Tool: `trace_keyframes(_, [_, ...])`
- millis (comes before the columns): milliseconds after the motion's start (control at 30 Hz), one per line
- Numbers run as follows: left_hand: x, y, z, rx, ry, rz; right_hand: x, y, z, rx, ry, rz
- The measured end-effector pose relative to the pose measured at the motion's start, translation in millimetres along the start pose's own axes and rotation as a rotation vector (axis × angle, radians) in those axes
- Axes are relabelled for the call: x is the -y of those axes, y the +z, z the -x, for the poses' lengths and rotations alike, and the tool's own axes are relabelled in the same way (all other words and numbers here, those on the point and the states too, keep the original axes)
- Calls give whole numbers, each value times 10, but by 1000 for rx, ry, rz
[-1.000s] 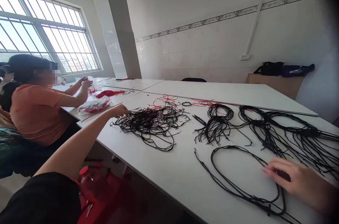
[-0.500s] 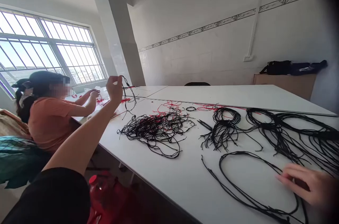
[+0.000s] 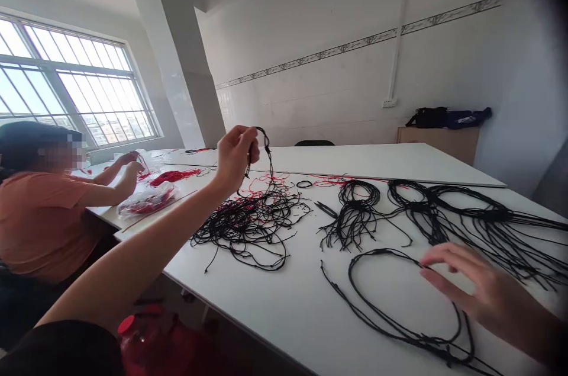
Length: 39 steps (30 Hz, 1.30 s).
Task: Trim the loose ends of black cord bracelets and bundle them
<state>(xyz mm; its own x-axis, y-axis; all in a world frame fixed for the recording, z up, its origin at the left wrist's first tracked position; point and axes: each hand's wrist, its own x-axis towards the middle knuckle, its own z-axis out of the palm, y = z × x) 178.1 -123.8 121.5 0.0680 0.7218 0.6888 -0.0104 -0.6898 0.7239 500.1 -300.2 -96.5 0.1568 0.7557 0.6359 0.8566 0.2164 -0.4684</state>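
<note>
White table [image 3: 306, 311], wall [image 3: 284, 115] beyond; tangle [image 3: 239, 222] by near edge. My left hand [image 3: 236, 157] pinches a cord [image 3: 268, 151]; right hand [image 3: 470, 287], fingers parted, at loop [image 3: 377, 252].

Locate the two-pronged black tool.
In the head view, the two-pronged black tool lies on the white table, just right of centre, between the tangled black cord pile and the leftmost tied black bundle.

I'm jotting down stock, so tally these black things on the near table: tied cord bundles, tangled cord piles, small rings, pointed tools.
Tied cord bundles: 3
Tangled cord pile: 1
Small ring: 1
Pointed tool: 1
Total: 6
</note>
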Motion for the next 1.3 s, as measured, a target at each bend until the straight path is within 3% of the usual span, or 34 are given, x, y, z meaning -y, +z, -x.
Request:
trace_keyframes(100, [-140, 581, 582, 449, -170, 316, 321, -81, -27, 190, -15, -213])
trace_keyframes(167, [-132, 889, 935, 702, -279, 406, 473, -108, -11, 216, -2, -412])
trace_keyframes(233, [-32, 1121, 1206, 843, -379, 466, 573, -143, 13, 313, 71, -551])
trace_keyframes(300, [131, 1272, 1390, 862, -503, 541, 632, -196, 30, 471, 220, -642])
trace_keyframes(367, [306, 1335, 1506, 824, -627, 619, 656, -251, 28, 504, 386, -720])
trace_keyframes(467, [510, 1304, 1616, 840, -674, 577, 628, -298, -2, 342, 457, -809])
trace_keyframes(600, [630, 1260, 1760, 1096, -650, 189, 546, -298, -36, 202, 437, -845])
trace_keyframes(667, [648, 1282, 1817, 1194, -658, 110, 525, -292, -41, 175, 443, -838])
trace_keyframes(800, [646, 1313, 1834, 1170, -690, 197, 502, -273, -53, 131, 505, -757])
trace_keyframes(933, [648, 1288, 1785, 1026, -809, 490, 443, -237, -51, 81, 626, -418])
trace_keyframes(1033, [662, 1282, 1776, 944, -870, 619, 457, -258, -39, 0, 509, -179])
trace_keyframes(1133, [666, 1295, 1783, 891, -928, 662, 560, -332, -30, 193, 376, -293])
trace_keyframes(1233, [656, 1305, 1785, 862, -941, 697, 676, -384, -16, 470, 431, -561])
trace_keyframes(1300, [647, 1303, 1785, 864, -921, 697, 725, -384, 1, 514, 466, -634])
